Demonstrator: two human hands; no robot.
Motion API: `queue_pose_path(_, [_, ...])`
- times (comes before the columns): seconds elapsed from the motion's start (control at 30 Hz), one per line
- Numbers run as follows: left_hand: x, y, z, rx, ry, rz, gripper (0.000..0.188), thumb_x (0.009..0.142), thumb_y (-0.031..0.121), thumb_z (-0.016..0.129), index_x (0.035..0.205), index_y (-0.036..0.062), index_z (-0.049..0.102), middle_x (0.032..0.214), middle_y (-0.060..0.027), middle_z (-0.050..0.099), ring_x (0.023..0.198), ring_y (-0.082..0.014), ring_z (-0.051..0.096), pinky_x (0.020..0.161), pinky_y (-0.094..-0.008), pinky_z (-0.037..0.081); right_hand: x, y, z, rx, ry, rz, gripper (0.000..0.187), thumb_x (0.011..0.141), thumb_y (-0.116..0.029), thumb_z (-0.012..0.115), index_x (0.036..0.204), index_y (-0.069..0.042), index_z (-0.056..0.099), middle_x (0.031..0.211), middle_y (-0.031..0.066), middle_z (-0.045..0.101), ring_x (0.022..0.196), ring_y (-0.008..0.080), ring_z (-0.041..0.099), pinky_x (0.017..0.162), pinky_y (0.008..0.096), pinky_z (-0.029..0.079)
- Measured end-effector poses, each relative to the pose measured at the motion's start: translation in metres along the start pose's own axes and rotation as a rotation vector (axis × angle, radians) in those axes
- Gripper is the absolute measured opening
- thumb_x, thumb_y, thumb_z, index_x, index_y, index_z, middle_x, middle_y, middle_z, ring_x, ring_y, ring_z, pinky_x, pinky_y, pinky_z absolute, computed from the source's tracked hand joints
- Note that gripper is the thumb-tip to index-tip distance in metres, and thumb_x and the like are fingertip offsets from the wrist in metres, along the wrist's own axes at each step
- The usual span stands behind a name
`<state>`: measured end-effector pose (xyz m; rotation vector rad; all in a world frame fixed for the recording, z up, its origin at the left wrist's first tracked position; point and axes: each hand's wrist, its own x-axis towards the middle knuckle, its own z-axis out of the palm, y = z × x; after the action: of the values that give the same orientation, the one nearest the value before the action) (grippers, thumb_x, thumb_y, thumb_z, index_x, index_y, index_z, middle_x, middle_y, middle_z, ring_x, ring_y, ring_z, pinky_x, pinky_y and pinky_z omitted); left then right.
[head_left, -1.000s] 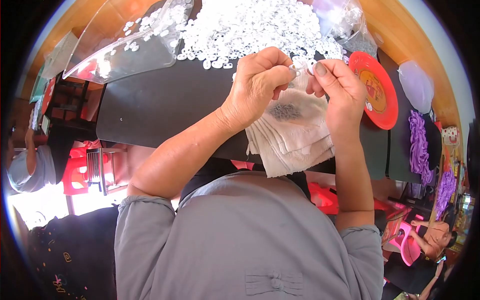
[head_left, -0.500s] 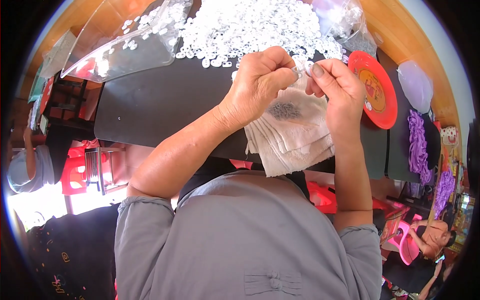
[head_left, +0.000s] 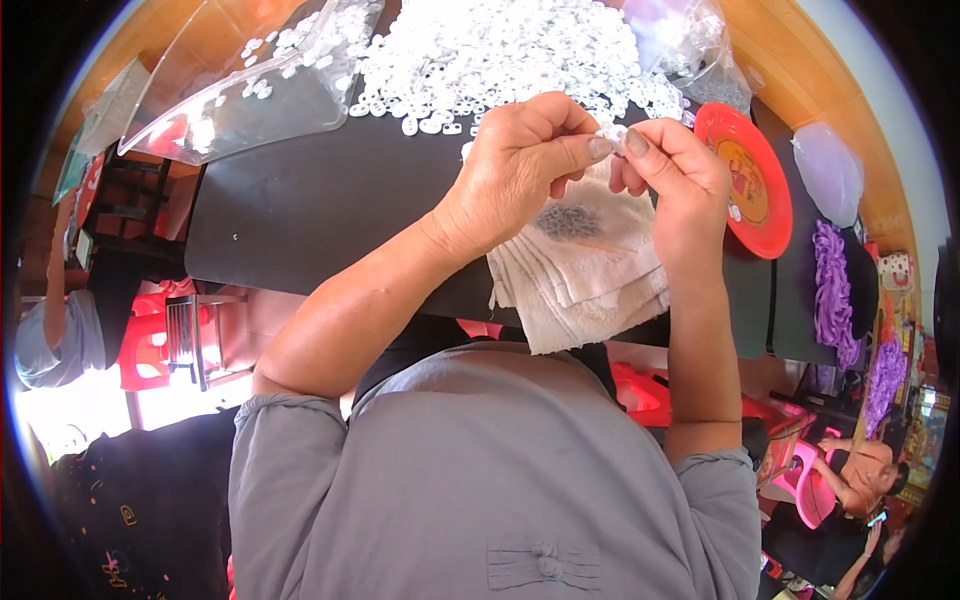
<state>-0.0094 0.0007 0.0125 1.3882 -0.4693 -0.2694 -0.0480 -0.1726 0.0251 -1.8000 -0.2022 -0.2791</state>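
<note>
My left hand (head_left: 520, 160) and my right hand (head_left: 682, 170) meet above a folded beige cloth (head_left: 585, 300). Both are closed in a pinch, thumb against fingers, on one small white plastic piece (head_left: 614, 134) between them. The fingertips cover most of it. On the cloth below lies a little heap of tiny dark grey bits (head_left: 568, 221), too small to make out. Beyond my hands spreads a large pile of white oval plastic pieces (head_left: 500, 60), some with holes. Right of my right hand is a red plate (head_left: 776, 232) with a small white piece on it.
A clear plastic bin (head_left: 225, 135) lies tilted at the far left of the black table (head_left: 300, 215), with white pieces inside. Clear bags (head_left: 690, 45) stand at the back right. Purple strands (head_left: 833, 290) hang at the right. Other people sit at both sides.
My left thumb has slid toward the right hand, and the fingertips of both hands have come closer together on the white piece. The forearms have barely moved.
</note>
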Motion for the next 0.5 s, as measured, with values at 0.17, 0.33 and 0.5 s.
queue_pose_path(0.17, [0.0, -0.003, 0.001, 0.01, 0.016, 0.006, 0.013, 0.091, 0.014, 0.063, 0.087, 0.0018, 0.06, 0.064, 0.0009, 0.053, 0.053, -0.0044, 0.047, 0.045, -0.0197, 0.036, 0.0, -0.001, 0.004, 0.055, -0.01, 0.007, 0.019, 0.094, -0.015, 0.058, 0.087, 0.002, 0.062, 0.066, 0.002, 0.053, 0.063, 0.0108, 0.052, 0.06, 0.0232, 0.039])
queue_pose_path(0.33, [0.001, 0.0, 0.0, 0.008, 0.018, -0.022, 0.013, 0.091, 0.013, 0.063, 0.086, 0.0013, 0.06, 0.064, 0.0006, 0.052, 0.052, -0.005, 0.046, 0.044, -0.0201, 0.035, -0.002, 0.001, 0.008, 0.148, 0.059, 0.086, 0.019, 0.093, -0.013, 0.058, 0.086, 0.004, 0.061, 0.065, 0.0023, 0.051, 0.06, 0.0115, 0.049, 0.06, 0.025, 0.04])
queue_pose_path(0.5, [0.002, 0.005, -0.004, 0.018, -0.018, -0.089, 0.014, 0.088, 0.014, 0.065, 0.085, 0.0006, 0.061, 0.061, 0.0004, 0.052, 0.051, -0.0061, 0.046, 0.043, -0.0212, 0.034, -0.002, -0.001, 0.007, 0.176, 0.044, 0.107, 0.018, 0.093, -0.012, 0.058, 0.085, 0.004, 0.061, 0.065, 0.0022, 0.051, 0.06, 0.0114, 0.048, 0.06, 0.0251, 0.04])
